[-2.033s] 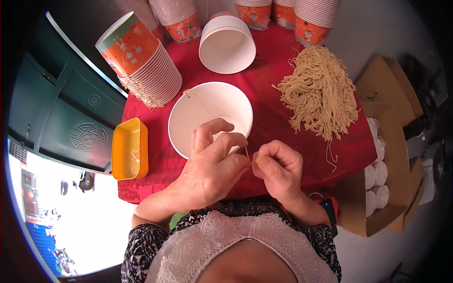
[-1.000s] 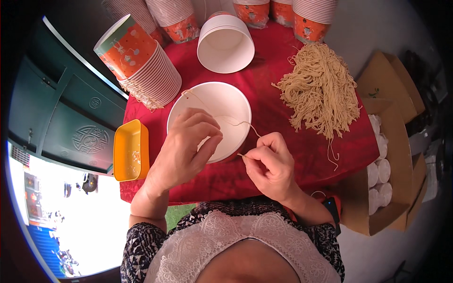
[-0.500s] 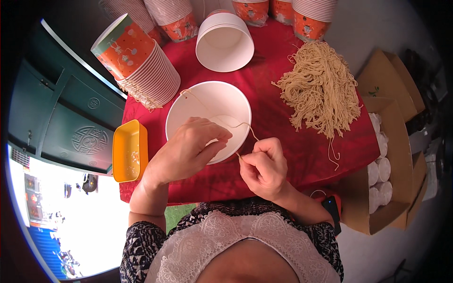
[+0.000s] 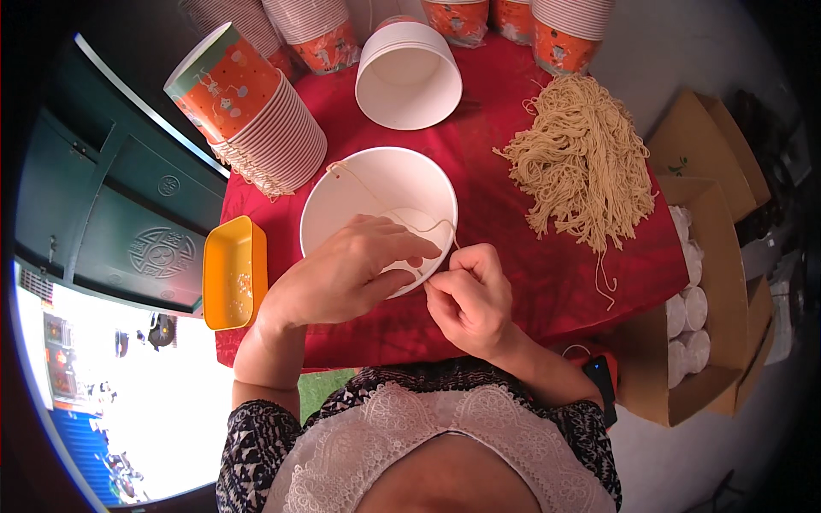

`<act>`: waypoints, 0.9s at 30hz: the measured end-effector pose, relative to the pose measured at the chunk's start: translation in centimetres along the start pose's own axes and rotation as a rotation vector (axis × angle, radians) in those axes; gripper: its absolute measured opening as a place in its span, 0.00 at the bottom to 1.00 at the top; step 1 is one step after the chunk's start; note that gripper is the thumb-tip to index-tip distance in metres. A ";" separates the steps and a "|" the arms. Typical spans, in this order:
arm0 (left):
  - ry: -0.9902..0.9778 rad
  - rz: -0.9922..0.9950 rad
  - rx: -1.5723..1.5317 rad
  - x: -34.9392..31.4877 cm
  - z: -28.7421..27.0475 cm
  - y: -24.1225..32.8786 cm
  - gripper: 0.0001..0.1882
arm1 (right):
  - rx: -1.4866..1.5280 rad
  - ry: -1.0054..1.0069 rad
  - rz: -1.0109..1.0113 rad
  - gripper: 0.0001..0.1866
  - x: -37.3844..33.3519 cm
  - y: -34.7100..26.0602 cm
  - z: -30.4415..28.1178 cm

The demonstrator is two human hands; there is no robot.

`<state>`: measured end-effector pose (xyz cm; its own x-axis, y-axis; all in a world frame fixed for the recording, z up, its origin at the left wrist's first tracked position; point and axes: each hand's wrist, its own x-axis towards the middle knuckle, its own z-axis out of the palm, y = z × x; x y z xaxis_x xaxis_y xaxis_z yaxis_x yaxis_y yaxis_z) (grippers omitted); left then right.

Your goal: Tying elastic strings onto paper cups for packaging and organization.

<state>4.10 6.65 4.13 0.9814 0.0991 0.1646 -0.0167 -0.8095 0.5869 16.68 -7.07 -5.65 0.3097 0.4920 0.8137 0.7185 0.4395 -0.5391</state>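
Note:
A white paper bucket stands in front of me with its mouth up. Beige cord comes through a hole at its far left rim, crosses the inside and passes over the right rim. My left hand reaches over the bucket's near side, thumb and fingers apart at the near right wall, with nothing visible between them. Just outside that rim, my right hand is closed in a pinch on the cord, its end hidden by the fingers.
A heap of cut cords lies at the right. Stacked orange buckets with corded rims lean at the left, above a yellow tray. Another white bucket lies behind. A cardboard box with white rolls stands beside the red-covered table.
My right hand has moved slightly left, up against the bucket's rim. My left fingers have stretched out and shifted right toward the near right wall.

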 end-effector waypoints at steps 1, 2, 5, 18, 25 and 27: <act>0.001 0.001 -0.001 0.2 -0.1 -0.1 0.12 | -0.001 -0.004 -0.001 0.12 0.0 0.1 0.0; -0.047 -0.005 -0.006 0.5 -0.4 -0.1 0.10 | -0.003 -0.004 -0.002 0.12 0.0 0.1 0.1; -0.097 -0.023 -0.019 0.7 -0.5 -0.2 0.07 | -0.010 0.007 -0.002 0.12 0.1 0.1 0.1; 0.174 -0.263 -0.126 -0.7 0.1 2.0 0.05 | -0.055 -0.164 0.110 0.10 0.3 -0.1 -1.7; 0.255 -0.212 -0.372 -1.0 1.0 1.5 0.08 | 0.012 -0.173 0.113 0.08 0.6 -0.3 -1.3; 0.243 -0.151 -0.523 -0.9 1.2 1.0 0.09 | 0.021 -0.173 0.119 0.08 0.6 -0.3 -1.2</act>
<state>3.40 5.04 3.57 0.9094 0.3705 0.1891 -0.0326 -0.3899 0.9203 17.42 -7.79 -4.79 0.2789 0.6621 0.6956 0.6694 0.3853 -0.6351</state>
